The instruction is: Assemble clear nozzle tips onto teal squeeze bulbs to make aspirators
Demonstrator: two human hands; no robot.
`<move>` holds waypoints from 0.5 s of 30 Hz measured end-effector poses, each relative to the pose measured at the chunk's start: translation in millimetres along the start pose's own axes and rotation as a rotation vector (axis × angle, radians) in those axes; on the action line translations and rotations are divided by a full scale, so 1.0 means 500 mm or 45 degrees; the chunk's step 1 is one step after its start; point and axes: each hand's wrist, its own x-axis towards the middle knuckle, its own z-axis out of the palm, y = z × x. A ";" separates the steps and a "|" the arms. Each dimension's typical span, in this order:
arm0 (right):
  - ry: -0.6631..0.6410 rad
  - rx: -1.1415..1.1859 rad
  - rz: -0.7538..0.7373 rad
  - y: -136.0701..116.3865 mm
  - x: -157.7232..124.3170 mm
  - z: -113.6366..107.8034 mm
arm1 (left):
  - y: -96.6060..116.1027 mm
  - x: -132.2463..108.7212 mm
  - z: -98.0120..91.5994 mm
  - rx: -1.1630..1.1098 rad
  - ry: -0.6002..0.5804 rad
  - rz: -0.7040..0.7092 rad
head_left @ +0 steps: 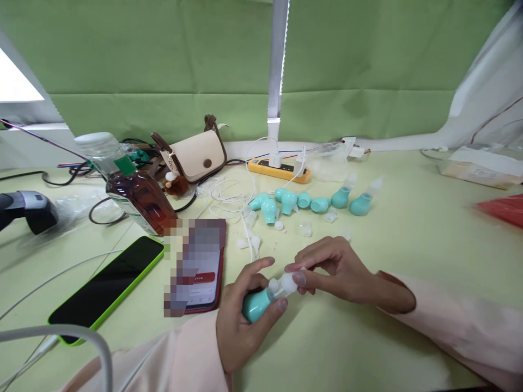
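Note:
My left hand (245, 321) is wrapped round the teal bulb of a nasal aspirator (256, 306), its clear neck pointing up and to the right. At the far end of that neck, my right hand (333, 269) pinches a whitish translucent tip (289, 282) between thumb and fingers. Tip and neck meet; whether they are fully joined I cannot tell. Beyond my hands stand two more aspirators with pale pointed tips, one at the right end (361, 204) of a row. Loose teal bulbs (268, 209) and small clear parts (305, 228) lie to their left.
Left of my hands lie a red-cased phone (204, 272) and a green-cased phone (108, 286). A bottle of dark liquid (141, 198), a cream handbag (198, 156) and a yellow power strip (261, 169) are farther back. White cables (220, 190) loop across the table (408, 234).

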 end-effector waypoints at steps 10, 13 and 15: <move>0.063 -0.203 -0.065 -0.003 -0.005 0.010 | -0.014 0.002 -0.002 0.042 -0.006 0.242; 0.071 -0.225 -0.110 -0.009 -0.005 0.012 | -0.012 0.000 -0.002 0.065 -0.045 0.314; 0.086 -0.210 -0.133 -0.021 -0.003 0.007 | -0.011 -0.005 -0.001 0.049 -0.093 0.332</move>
